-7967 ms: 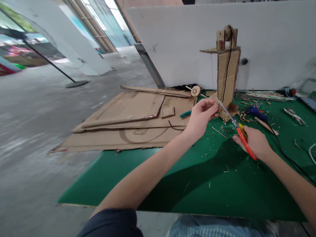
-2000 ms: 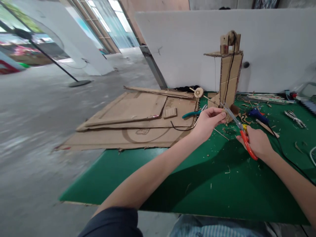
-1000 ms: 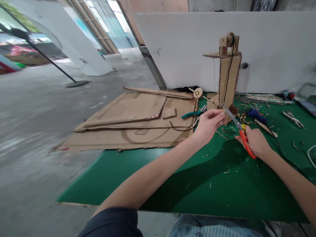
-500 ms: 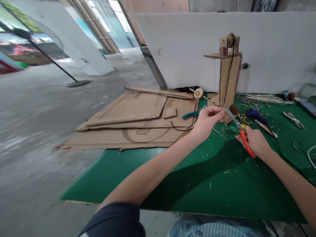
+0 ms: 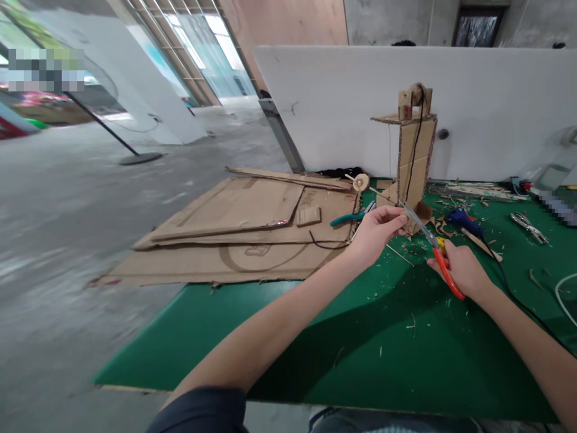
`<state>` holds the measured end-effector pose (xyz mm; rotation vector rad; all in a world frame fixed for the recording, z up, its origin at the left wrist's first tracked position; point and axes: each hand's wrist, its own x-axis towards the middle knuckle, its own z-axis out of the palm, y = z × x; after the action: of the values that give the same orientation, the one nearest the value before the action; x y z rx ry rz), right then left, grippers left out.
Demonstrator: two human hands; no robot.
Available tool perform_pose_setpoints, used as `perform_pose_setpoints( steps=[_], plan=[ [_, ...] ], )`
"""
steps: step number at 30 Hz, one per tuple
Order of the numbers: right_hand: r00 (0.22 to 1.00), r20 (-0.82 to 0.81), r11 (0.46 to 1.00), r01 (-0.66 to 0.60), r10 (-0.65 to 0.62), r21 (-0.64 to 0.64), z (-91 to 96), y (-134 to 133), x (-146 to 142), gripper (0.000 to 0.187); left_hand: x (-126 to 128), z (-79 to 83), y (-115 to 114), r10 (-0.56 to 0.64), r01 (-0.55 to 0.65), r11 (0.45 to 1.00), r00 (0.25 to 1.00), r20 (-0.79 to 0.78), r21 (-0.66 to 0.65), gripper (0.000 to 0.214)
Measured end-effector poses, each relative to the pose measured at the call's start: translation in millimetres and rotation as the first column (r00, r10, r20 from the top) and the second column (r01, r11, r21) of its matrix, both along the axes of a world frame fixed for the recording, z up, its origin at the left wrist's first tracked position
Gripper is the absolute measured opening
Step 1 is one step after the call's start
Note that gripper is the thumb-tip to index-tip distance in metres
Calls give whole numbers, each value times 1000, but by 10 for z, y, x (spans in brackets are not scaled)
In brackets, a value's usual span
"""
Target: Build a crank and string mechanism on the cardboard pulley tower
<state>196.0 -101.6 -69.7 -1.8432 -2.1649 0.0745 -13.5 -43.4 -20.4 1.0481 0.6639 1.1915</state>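
My left hand (image 5: 377, 233) pinches a small piece of cardboard (image 5: 408, 224) just in front of the foot of the upright cardboard tower (image 5: 413, 161). My right hand (image 5: 460, 269) grips red-handled scissors (image 5: 433, 249), and their blades point up and left, touching the small piece at my left fingertips. Both hands hover a little above the green table (image 5: 315, 337). A black cord runs down the tower from a reel at its top.
Flat cardboard sheets (image 5: 234, 228) overhang the table's left edge. Teal-handled pliers (image 5: 350, 218) and a wooden wheel on a stick (image 5: 360, 181) lie beside the tower. A blue glue gun (image 5: 466, 221), metal pliers (image 5: 528, 227) and cardboard scraps lie at the right. A white partition (image 5: 342, 108) backs the table.
My hands keep the same grip and place at the tower's foot. The view has tipped up slightly, so everything sits a little lower in the picture.
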Motion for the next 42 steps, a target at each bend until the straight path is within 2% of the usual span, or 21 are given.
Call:
perform_pose_setpoints(
  steps=[11,17,22,28,34,42],
  plan=[
    [1000,18,999,-12,11,52,-19,9,-8,33,-51,36,59,50,-25,988,986,-160,154,20],
    [999,31,999,7,-8,36,-11,13,-18,34,-43,32,48,68,-47,989,987,-145,143,27],
    [999,35,999,4,-5,32,-17,17,-20,32,-57,42,22,72,-39,987,975,-210,158,23],
    [1000,12,1000,5,-5,30,-41,23,-18,33,-57,32,35,75,-42,986,977,-201,164,22],
    [998,64,997,-13,9,76,-49,12,-9,35,-40,31,16,72,-39,984,980,-186,174,23],
    [986,162,987,18,-44,161,-114,31,-6,36,-53,80,5,154,-89,960,960,-233,267,21]
  ],
)
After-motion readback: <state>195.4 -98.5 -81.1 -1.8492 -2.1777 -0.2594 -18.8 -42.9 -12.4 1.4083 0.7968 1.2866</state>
